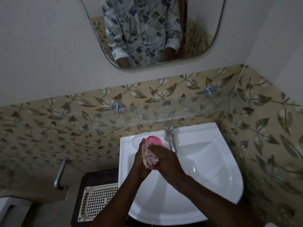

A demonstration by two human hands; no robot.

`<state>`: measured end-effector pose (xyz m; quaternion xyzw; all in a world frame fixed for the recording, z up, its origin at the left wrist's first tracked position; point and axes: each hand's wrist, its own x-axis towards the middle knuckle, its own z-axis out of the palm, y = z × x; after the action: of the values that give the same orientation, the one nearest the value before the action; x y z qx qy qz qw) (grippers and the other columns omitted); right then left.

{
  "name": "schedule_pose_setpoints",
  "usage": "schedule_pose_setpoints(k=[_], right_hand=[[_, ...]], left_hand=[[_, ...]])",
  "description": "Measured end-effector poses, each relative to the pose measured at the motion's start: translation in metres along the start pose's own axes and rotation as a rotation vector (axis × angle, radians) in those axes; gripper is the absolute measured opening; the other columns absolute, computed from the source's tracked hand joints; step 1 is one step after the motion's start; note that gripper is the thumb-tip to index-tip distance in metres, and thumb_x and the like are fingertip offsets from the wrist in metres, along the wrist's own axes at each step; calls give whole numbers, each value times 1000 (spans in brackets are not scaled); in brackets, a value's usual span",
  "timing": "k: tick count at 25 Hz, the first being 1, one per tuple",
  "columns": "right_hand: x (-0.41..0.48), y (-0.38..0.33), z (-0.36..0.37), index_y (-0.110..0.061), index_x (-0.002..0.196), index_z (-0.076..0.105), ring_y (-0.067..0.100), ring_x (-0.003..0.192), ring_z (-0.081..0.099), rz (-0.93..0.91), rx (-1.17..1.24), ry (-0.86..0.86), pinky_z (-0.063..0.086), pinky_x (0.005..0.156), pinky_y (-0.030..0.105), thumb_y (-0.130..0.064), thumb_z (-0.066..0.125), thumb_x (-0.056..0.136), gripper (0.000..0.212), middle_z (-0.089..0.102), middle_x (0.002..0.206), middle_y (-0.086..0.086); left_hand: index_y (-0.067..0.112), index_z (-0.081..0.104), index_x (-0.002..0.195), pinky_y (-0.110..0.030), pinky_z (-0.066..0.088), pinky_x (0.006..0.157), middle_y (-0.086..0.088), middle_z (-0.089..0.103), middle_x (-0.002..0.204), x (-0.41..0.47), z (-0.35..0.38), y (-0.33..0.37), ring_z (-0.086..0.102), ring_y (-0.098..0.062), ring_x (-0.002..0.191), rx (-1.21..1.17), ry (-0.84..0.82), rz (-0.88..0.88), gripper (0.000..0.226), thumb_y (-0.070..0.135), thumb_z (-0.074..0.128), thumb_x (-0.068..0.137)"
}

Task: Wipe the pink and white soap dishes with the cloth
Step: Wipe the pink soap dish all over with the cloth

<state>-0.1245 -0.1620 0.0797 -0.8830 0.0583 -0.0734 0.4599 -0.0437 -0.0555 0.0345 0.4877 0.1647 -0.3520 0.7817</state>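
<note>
White sink (213,185), tap (170,138) on rim

Pink soap dish (155,140), pink-and-white speckled cloth (150,157), white sink (213,161); at nine o'clock, beige wall tiles (49,128) (grey-brown leaf pattern); cream basket (98,200).
</note>
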Motion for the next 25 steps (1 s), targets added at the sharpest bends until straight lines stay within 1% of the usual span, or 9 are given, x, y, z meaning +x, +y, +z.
schedule_pose_setpoints(k=[2, 5, 8, 10, 13, 16, 18, 22, 25], right_hand=[[-18, -1, -1, -4, 116, 70, 22, 106, 67, 57, 238, -170, 53, 94, 26, 6, 56, 88, 32, 69, 122, 16], [-1, 15, -29, -8, 90, 78, 24, 89, 73, 236, 574, 123, 59, 78, 28, 4, 65, 78, 21, 78, 94, 10], [21, 38, -59, 0, 108, 73, 39, 100, 71, 560, 1215, 205, 55, 89, 57, 12, 63, 82, 31, 74, 105, 21], [21, 47, -67, 3, 117, 68, 41, 104, 69, 612, 1311, 149, 51, 90, 63, 11, 62, 82, 36, 71, 112, 26], [21, 39, -67, -7, 106, 76, 32, 95, 74, 415, 1032, 159, 61, 73, 39, 6, 70, 79, 30, 76, 104, 17], [25, 17, -47, -8, 99, 76, 29, 92, 73, -218, 234, 277, 58, 80, 31, 9, 71, 70, 34, 76, 99, 10], [21, 5, -29, 1, 97, 75, 33, 93, 73, -612, -179, 284, 59, 84, 39, 11, 80, 64, 34, 75, 100, 19], [0, 13, -36, 1, 101, 76, 35, 103, 71, -878, -232, -221, 58, 85, 52, 14, 81, 67, 37, 74, 108, 18], [15, 19, -60, -3, 105, 75, 30, 105, 69, -819, -228, -73, 55, 91, 45, 13, 76, 70, 38, 74, 109, 13]], left_hand=[[-3, 58, 128, -49, 49, 96, -26, 64, 110, -1, -7, 5, 63, -36, 98, 1, 12, -12, 72, 59, 47, 94], [0, 60, 127, -50, 58, 84, -24, 71, 110, 0, -21, 6, 70, -37, 96, -101, -114, 2, 74, 62, 47, 89], [-5, 62, 129, -49, 57, 92, -27, 66, 122, -7, -31, 12, 69, -39, 106, -240, -334, 3, 79, 54, 74, 77], [-6, 59, 131, -51, 53, 98, -28, 63, 128, -4, -34, 15, 66, -39, 112, -229, -388, 3, 86, 53, 80, 73], [-4, 56, 136, -54, 51, 98, -27, 61, 132, 1, -31, 15, 64, -40, 113, -160, -436, -58, 95, 64, 75, 72], [0, 63, 130, -53, 54, 92, -26, 65, 124, 2, -17, 13, 67, -40, 106, -120, -446, -126, 85, 60, 76, 72], [-3, 66, 125, -49, 57, 87, -25, 69, 117, 0, -5, 14, 70, -39, 103, -188, -462, -153, 69, 45, 79, 78], [-1, 61, 131, -49, 57, 89, -29, 66, 122, -1, -12, 11, 67, -40, 108, -124, -375, -170, 71, 56, 55, 90], [6, 60, 134, -53, 50, 98, -25, 61, 133, 1, -20, 9, 63, -40, 114, -122, -332, -141, 70, 59, 47, 90]])
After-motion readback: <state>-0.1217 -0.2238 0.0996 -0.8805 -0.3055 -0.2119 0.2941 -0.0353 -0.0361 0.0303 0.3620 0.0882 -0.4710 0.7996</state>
